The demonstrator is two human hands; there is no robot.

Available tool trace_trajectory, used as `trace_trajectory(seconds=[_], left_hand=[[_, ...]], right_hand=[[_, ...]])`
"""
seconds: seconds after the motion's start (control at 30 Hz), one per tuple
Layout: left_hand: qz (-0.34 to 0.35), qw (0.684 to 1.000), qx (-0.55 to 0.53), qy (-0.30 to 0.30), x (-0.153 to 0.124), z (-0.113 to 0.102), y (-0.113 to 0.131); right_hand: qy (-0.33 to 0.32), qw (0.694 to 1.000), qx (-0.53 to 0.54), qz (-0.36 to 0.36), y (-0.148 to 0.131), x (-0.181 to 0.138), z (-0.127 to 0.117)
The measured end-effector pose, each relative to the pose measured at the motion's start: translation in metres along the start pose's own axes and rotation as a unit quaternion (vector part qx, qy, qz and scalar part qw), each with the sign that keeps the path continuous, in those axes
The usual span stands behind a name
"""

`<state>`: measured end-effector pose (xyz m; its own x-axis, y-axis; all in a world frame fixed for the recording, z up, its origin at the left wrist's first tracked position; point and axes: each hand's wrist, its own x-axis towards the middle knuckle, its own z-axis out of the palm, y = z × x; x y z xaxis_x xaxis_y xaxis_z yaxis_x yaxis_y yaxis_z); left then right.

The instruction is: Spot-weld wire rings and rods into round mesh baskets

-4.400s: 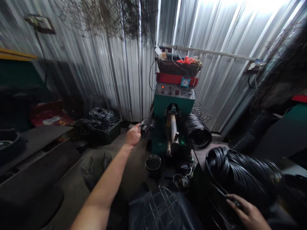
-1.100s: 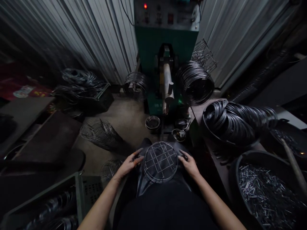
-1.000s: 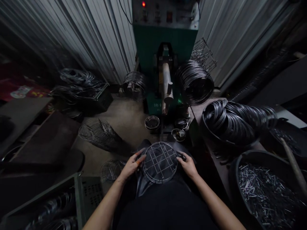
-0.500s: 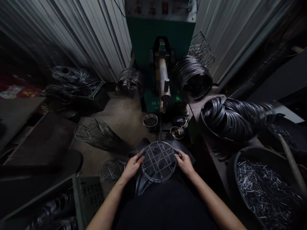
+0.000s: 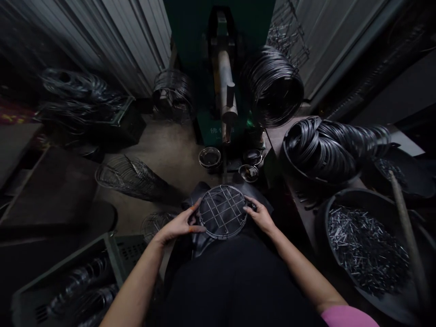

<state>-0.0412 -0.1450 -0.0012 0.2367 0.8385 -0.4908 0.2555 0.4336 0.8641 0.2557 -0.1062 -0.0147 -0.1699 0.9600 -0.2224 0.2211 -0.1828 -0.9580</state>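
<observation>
Between my hands, above my lap, is a round wire rack point(image 5: 223, 211) with crossing wires inside its rings. My left hand point(image 5: 184, 224) grips the rack's left rim, thumb near the lower left edge and fingers at the upper left. On the opposite side, my right hand point(image 5: 260, 215) pinches the right rim between thumb and fingers. Beyond the rack, a green machine's metal arm point(image 5: 227, 91) points down toward me. Small round tins point(image 5: 210, 157) sit below the machine's tip.
At right stand a tub of short metal pins point(image 5: 368, 250) and a basin heaped with wire rings point(image 5: 320, 150). Wire coils point(image 5: 274, 88) hang beside the machine. A stack of wire racks point(image 5: 131, 177) lies on the left floor, near a green crate point(image 5: 112, 259).
My view has tilted downward, so the machine sits higher in the picture. The left thumb has shifted lower along the rim, and both hands still hold the rack.
</observation>
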Motion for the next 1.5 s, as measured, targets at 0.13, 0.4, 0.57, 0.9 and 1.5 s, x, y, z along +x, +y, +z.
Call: trace_trajectory(seconds=[0.13, 0.4, 0.57, 0.9, 1.5], left_hand=[[0.036, 0.992, 0.081, 0.086, 0.005, 0.019, -0.011], [0.056, 0.983, 0.119, 0.128, 0.005, 0.017, -0.017], [0.060, 0.934, -0.037, 0.350, -0.020, -0.031, 0.013], [0.308, 0.780, -0.433, 0.332, -0.023, 0.006, 0.102], [0.220, 0.802, -0.463, 0.305, -0.007, 0.062, 0.087]], right_hand=[[0.001, 1.000, -0.002, -0.002, 0.005, -0.002, 0.001], [0.027, 0.999, -0.017, -0.002, 0.013, -0.003, 0.002], [0.100, 0.995, -0.020, 0.023, -0.010, -0.003, -0.018], [-0.083, 0.994, -0.022, -0.061, -0.075, 0.004, 0.021], [0.005, 0.961, 0.257, 0.098, -0.076, -0.030, 0.025]])
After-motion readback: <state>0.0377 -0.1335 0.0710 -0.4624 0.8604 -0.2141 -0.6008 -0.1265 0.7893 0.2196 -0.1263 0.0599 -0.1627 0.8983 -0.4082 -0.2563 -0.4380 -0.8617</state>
